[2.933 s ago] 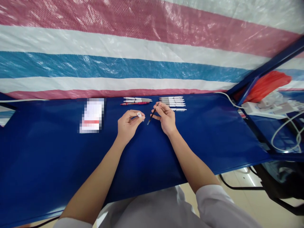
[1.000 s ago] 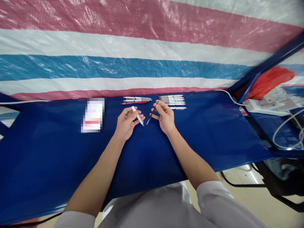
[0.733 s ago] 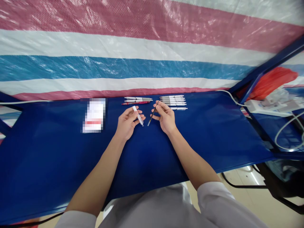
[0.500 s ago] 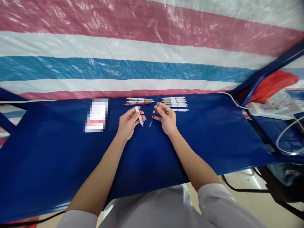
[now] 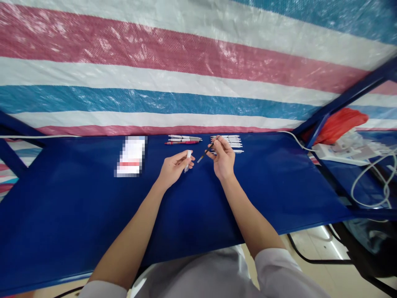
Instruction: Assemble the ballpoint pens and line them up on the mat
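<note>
Pixelation covers a pale rectangular item (image 5: 130,157) with a red band, lying toward the left on the blue counter (image 5: 77,215). Next comes the left hand (image 5: 174,167), its thumb and fingers pinching a white pen barrel (image 5: 189,154) that stands tilted above the counter, its clear lower end partly hidden by the fingers. Just behind lie a few white-and-grey pens (image 5: 184,138) with a red pen (image 5: 182,143) in front of them. A dark refill (image 5: 204,157) slants down toward the barrel, near it but apart; the right hand (image 5: 224,160) pinches its upper end between thumb and fingers. Behind that hand is a row of white pens (image 5: 233,141). Well apart, at far right, a red bag (image 5: 343,124) sits behind a white strip (image 5: 338,155).
</note>
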### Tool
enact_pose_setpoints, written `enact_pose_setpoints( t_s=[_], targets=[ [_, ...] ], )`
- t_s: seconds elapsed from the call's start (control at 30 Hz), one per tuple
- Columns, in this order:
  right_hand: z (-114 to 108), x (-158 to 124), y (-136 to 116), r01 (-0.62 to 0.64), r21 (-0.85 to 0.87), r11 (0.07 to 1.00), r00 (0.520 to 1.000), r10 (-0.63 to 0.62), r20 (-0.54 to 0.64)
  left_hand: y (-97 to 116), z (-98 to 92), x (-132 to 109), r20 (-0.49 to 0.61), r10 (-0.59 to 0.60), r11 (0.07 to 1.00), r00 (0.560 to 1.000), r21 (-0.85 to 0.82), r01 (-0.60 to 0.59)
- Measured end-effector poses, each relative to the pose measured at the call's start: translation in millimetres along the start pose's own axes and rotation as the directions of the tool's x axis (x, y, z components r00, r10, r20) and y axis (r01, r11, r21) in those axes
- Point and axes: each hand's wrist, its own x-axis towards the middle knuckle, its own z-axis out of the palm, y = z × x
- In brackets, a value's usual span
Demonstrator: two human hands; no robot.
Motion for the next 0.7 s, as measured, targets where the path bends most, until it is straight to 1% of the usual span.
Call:
enact_pose_setpoints(
  t_s=[0.17,0.3,0.4,0.5,0.7],
  targets=[
    [9.2,8.5,-7.2,0.042,0.042,0.998,0.995,-0.038,-0.087,2.2,-3.2,-3.6,0.163,-0.014,0.998,0.987,0.059,0.004],
    [11.3,8.6,-1.5,0.021,0.070,0.997,0.996,-0.015,-0.087,5.6,-2.1,-5.5,0.234,-0.027,0.997,0.972,0.082,0.008],
    [10.1,6.2,4.1,0.017,0.027,0.999,0.998,-0.016,-0.068,8.0,0.3,-4.9,0.248,-0.046,0.995,0.968,0.097,0.022],
    [8.1,3.8,7.2,0.021,-0.010,1.000,0.999,-0.022,-0.037,8.7,2.5,-2.8,0.234,-0.061,0.994,0.970,0.106,0.037],
    [5.2,-4.3,8.9,0.039,-0.090,0.995,0.994,-0.029,0.108,3.8,2.5,0.6,0.204,-0.022,0.982,0.979,0.190,-0.017]
  ],
)
